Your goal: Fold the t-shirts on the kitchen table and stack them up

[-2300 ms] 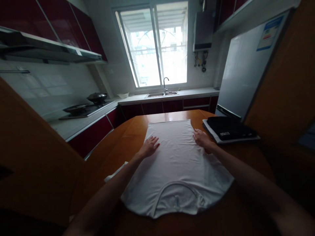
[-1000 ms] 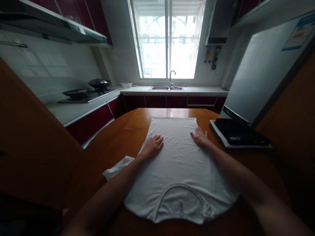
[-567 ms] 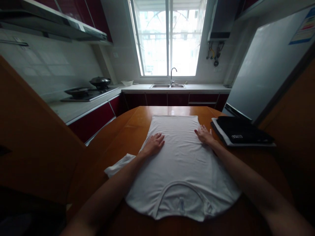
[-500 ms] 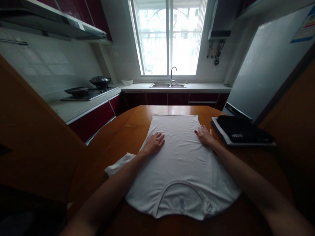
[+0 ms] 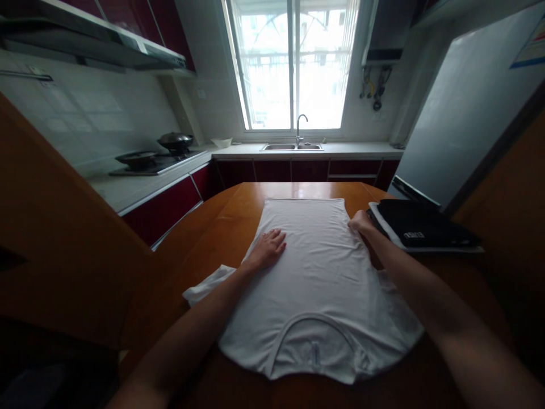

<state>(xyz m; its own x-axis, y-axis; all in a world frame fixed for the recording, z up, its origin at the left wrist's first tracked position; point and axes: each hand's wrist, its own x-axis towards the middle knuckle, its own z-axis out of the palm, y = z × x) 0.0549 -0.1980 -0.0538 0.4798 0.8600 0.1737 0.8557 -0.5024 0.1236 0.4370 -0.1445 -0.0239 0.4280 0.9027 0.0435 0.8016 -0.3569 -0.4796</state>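
1. Filling the lower half of the frame, a brown wooden table [image 5: 213,233] offers firm backing; its glossy top may let thin cloth slide, so a light touch should serve best.
2. Laid out on it at the centre of the frame, a white shirt [image 5: 315,261] lies nearly flat, hem toward the top and neckline [image 5: 315,314] at bottom centre. Any pull is best made straight, so the hem does not skew.
3. Stacked at the right of the frame, a black garment [image 5: 430,221] rests on white cloth [image 5: 470,249], close beside the right hand [image 5: 361,221]; that wrist would do well to clear the pile.
4. Pressed palm down on the shirt, left of centre, the left hand [image 5: 268,249] has its fingers slightly spread. Even, gentle weight there should pin the fabric while the far side is worked.
5. Curled together at the shirt's right edge, right of centre, the right hand's fingers appear to pinch the cloth, their tips partly hidden. A shallow grip on the edge alone should bunch it least.
6. Faint creases [image 5: 347,277] mark the shirt's right side; flat fingers sweeping outward would likely ease them better than tugging.
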